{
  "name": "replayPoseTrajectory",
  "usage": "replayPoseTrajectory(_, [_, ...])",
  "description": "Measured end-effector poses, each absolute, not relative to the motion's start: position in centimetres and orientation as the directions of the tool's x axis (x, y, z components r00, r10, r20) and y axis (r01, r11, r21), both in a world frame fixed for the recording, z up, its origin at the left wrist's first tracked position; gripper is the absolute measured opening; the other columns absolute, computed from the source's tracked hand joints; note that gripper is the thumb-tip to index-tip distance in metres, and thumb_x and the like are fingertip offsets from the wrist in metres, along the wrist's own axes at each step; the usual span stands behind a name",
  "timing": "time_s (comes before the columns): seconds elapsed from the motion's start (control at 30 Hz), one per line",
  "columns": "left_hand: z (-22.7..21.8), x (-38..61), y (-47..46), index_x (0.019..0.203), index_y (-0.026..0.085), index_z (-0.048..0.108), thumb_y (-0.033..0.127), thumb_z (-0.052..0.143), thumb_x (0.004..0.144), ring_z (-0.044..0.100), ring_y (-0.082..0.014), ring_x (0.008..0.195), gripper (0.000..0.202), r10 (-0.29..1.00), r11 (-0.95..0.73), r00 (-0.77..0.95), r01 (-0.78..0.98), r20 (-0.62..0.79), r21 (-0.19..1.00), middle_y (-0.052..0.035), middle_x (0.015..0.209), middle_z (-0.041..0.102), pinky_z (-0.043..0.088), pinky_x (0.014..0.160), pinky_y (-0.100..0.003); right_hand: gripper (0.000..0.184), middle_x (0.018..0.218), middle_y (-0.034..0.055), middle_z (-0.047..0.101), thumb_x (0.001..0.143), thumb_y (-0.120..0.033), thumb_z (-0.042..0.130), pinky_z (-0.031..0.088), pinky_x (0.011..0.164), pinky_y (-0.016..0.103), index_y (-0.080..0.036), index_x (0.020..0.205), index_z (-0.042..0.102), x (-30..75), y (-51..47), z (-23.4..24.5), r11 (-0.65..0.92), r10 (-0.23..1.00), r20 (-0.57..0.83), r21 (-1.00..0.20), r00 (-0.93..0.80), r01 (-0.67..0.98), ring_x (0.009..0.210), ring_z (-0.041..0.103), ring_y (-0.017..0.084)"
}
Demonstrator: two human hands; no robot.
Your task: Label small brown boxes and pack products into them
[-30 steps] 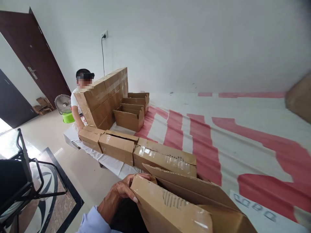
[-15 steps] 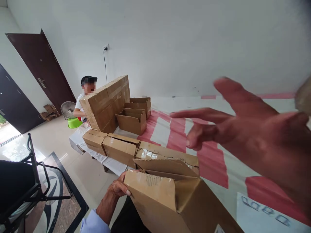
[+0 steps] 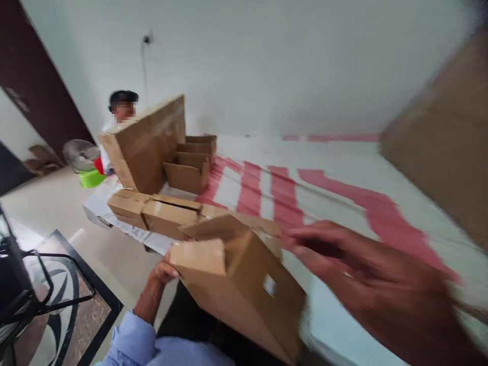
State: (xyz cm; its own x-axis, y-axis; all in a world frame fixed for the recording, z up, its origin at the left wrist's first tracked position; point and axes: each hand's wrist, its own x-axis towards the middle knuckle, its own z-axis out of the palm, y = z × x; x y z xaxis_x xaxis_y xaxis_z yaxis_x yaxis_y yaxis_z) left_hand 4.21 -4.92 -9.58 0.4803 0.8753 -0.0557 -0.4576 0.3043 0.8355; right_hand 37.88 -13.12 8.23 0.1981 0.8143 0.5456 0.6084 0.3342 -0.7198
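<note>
An open cardboard box with raised flaps is tilted in front of me, close to my body. A small white label shows on its right face. My left hand grips its left edge, fingers hidden behind the cardboard and thumb on the near side. To the right of the box, my right hand reaches over the table, blurred by motion. Its thumb and forefinger point toward the box with a narrow gap between them, and nothing shows in them.
Closed cartons line the table's near edge. Farther back stand smaller open boxes and a tall carton stack, with a person behind. A red-and-white cloth covers the table. A large brown shape is at right.
My right hand has come down and its fingers have drawn closer together. The box has shifted left and turned, showing its label. The view has swung right; the brown shape looms larger.
</note>
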Motion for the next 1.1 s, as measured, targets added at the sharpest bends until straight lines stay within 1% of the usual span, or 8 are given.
replayPoseTrajectory(0.07, [-10.2,4.0,-3.6,0.113,0.021,0.076,0.016,0.09,0.039,0.064,-0.0447,0.137,0.076,0.869,0.342,0.487,-0.461,-0.089,0.819,-0.0103,0.119,0.082,0.049,0.117,-0.055,0.026,0.085,0.0056,0.08,0.097,-0.05,0.069,0.064,0.065,0.032,-0.027,0.09,0.078,37.4,-15.1,5.8,0.352,0.844,0.513,-0.752,0.158,0.557,0.072,0.075,0.021])
replayPoseTrajectory(0.13, [-11.5,4.4,-1.9,0.121,0.024,0.074,0.015,0.088,0.037,0.059,-0.0427,0.143,0.086,0.853,0.387,0.508,-0.455,-0.123,0.802,-0.0082,0.13,0.079,0.046,0.12,-0.054,0.015,0.086,0.0044,0.079,0.098,-0.037,0.068,0.062,0.066,0.03,-0.025,0.092,0.076,37.4,-16.1,4.1,0.346,0.87,0.474,-0.784,0.136,0.516,0.073,0.073,0.019])
replayPoseTrajectory(0.23, [-13.4,5.4,0.0,0.13,0.022,0.072,0.017,0.088,0.035,0.061,-0.0419,0.139,0.096,0.872,0.362,0.467,-0.414,-0.146,0.835,-0.0101,0.133,0.078,0.049,0.116,-0.051,0.007,0.086,0.0032,0.076,0.097,-0.025,0.067,0.06,0.067,0.027,-0.023,0.096,0.073,37.9,-16.4,2.6,0.323,0.879,0.451,-0.803,0.157,0.5,0.074,0.07,0.017])
replayPoseTrajectory(0.33, [-14.6,5.6,0.5,0.135,0.023,0.069,0.021,0.089,0.036,0.07,-0.0389,0.123,0.1,0.89,0.329,0.43,-0.375,-0.152,0.867,-0.0102,0.128,0.079,0.057,0.103,-0.047,0.007,0.087,0.003,0.074,0.097,-0.018,0.065,0.06,0.069,0.028,-0.023,0.097,0.071,38.3,-16.9,2.2,0.333,0.864,0.472,-0.797,0.176,0.503,0.076,0.068,0.016])
replayPoseTrajectory(0.43, [-15.1,5.6,0.6,0.138,0.025,0.067,0.023,0.089,0.038,0.072,-0.0362,0.115,0.102,0.895,0.309,0.425,-0.367,-0.137,0.878,-0.0094,0.128,0.079,0.059,0.096,-0.045,0.011,0.093,0.0042,0.073,0.097,-0.016,0.065,0.061,0.072,0.03,-0.023,0.102,0.071,38.3,-17.4,2.0,0.364,0.855,0.497,-0.781,0.151,0.507,0.08,0.069,0.017])
replayPoseTrajectory(0.7, [-15.2,6.1,0.9,0.134,0.025,0.068,0.027,0.09,0.038,0.071,-0.0361,0.116,0.099,0.888,0.317,0.435,-0.349,-0.148,0.882,-0.0091,0.13,0.078,0.058,0.099,-0.046,0.016,0.105,0.0079,0.074,0.098,-0.016,0.068,0.063,0.083,0.036,-0.023,0.111,0.073,37.9,-17.5,1.1,0.416,0.835,0.538,-0.755,0.116,0.507,0.092,0.071,0.02])
replayPoseTrajectory(0.93, [-14.4,6.3,1.0,0.138,0.026,0.066,0.022,0.09,0.035,0.065,-0.0373,0.13,0.105,0.871,0.344,0.461,-0.33,-0.167,0.879,-0.0075,0.138,0.074,0.055,0.106,-0.045,0.002,0.091,0.0039,0.071,0.097,-0.02,0.073,0.059,0.072,0.032,-0.022,0.097,0.072,38.7,-17.2,1.8,0.407,0.874,0.482,-0.791,0.057,0.457,0.078,0.067,0.017])
replayPoseTrajectory(1.1, [-13.3,6.7,0.9,0.132,0.023,0.069,0.018,0.09,0.033,0.058,-0.0397,0.14,0.101,0.866,0.349,0.473,-0.336,-0.164,0.875,-0.0106,0.14,0.073,0.049,0.117,-0.048,0.006,0.088,0.0032,0.073,0.097,-0.024,0.075,0.058,0.072,0.03,-0.021,0.091,0.074,39.5,-16.7,2.2,0.381,0.903,0.43,-0.805,0.005,0.455,0.075,0.067,0.015])
